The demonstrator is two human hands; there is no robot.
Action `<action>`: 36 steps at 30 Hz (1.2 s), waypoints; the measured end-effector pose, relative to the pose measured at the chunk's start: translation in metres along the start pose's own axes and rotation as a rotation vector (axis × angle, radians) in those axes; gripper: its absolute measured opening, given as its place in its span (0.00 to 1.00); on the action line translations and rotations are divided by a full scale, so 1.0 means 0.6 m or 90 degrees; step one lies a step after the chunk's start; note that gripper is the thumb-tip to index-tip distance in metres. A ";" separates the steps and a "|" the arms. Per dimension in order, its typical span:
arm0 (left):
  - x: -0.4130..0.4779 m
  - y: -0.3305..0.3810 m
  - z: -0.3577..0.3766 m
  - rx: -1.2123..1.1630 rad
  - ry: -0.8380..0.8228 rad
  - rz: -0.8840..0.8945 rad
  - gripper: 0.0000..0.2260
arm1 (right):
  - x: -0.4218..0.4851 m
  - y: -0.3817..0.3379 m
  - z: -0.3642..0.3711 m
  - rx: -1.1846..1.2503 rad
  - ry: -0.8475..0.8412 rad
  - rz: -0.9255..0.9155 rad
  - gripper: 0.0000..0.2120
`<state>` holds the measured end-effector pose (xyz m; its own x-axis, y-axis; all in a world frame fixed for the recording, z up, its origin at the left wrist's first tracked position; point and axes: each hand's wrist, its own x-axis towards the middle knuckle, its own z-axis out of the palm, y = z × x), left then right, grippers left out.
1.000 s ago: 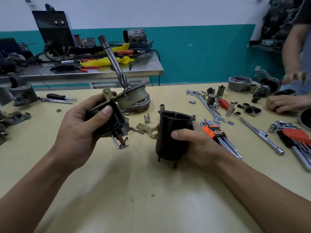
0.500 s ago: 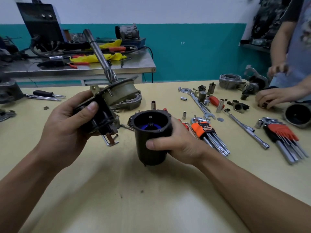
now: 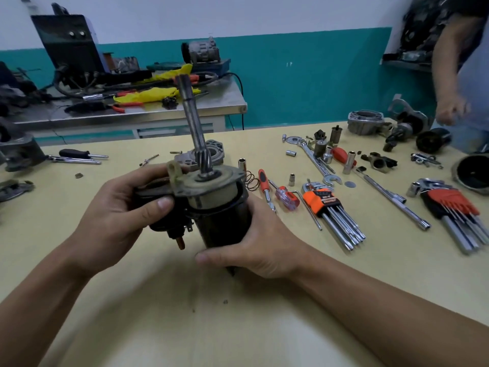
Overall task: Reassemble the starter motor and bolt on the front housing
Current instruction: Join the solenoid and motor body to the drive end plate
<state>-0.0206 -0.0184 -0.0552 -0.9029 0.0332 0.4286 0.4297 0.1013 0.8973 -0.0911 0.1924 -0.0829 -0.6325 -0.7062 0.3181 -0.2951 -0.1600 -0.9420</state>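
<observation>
My left hand (image 3: 116, 215) grips the black solenoid (image 3: 161, 210) joined to the armature assembly, whose steel shaft (image 3: 191, 123) points up and away. The assembly's beige gear plate (image 3: 209, 185) sits in the mouth of the black motor casing (image 3: 225, 226), slightly tilted. My right hand (image 3: 262, 247) wraps the casing from the right and below, thumb across its front. The grey front housing (image 3: 214, 153) lies on the table just behind the shaft, partly hidden.
On the yellow table (image 3: 185, 327) right of my hands lie a spring (image 3: 252, 181), screwdrivers (image 3: 284, 197), hex key sets (image 3: 328, 207), sockets, a spanner and an extension bar (image 3: 389, 194). Another person's hand (image 3: 449, 112) hovers at far right over more starter parts. A cluttered steel bench stands behind.
My left hand brought the armature assembly down and right into the open black casing, which my right hand raised and now grips lower. The camera shifted.
</observation>
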 end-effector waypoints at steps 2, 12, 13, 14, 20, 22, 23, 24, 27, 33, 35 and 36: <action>-0.001 0.001 -0.007 0.038 -0.001 -0.010 0.19 | 0.004 0.005 0.003 -0.006 0.015 0.001 0.32; -0.008 -0.005 0.018 0.049 -0.001 0.009 0.17 | -0.001 -0.008 0.006 0.032 -0.014 0.029 0.23; -0.008 -0.007 0.025 0.035 0.031 0.018 0.15 | -0.001 -0.010 0.007 0.038 -0.017 0.036 0.22; -0.008 -0.007 0.032 0.030 0.068 0.025 0.14 | -0.002 -0.014 0.009 0.053 -0.022 0.040 0.20; -0.002 0.000 0.050 0.065 0.183 0.027 0.23 | 0.000 -0.029 0.014 0.150 -0.065 0.050 0.25; -0.001 0.005 0.051 0.073 0.187 0.016 0.23 | 0.000 -0.032 0.014 0.152 -0.072 0.079 0.26; -0.001 0.006 0.052 0.076 0.188 0.006 0.24 | 0.000 -0.033 0.014 0.155 -0.076 0.095 0.26; -0.002 0.008 0.053 0.080 0.190 -0.006 0.26 | -0.001 -0.034 0.013 0.163 -0.080 0.112 0.24; -0.001 0.011 0.055 0.069 0.192 -0.038 0.29 | -0.002 -0.036 0.013 0.195 -0.069 0.172 0.19; 0.000 0.015 0.054 0.022 0.187 -0.079 0.31 | -0.001 -0.054 0.029 0.206 -0.011 0.201 0.17; 0.001 0.014 0.054 0.014 0.192 -0.082 0.30 | -0.001 -0.059 0.031 0.204 0.008 0.199 0.14; 0.001 0.014 0.056 0.010 0.200 -0.086 0.29 | -0.002 -0.061 0.032 0.201 0.013 0.196 0.13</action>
<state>-0.0177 0.0158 -0.0509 -0.9025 -0.2893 0.3190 0.3033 0.0988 0.9478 -0.0659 0.1861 -0.0508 -0.6712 -0.7411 0.0160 0.1415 -0.1492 -0.9786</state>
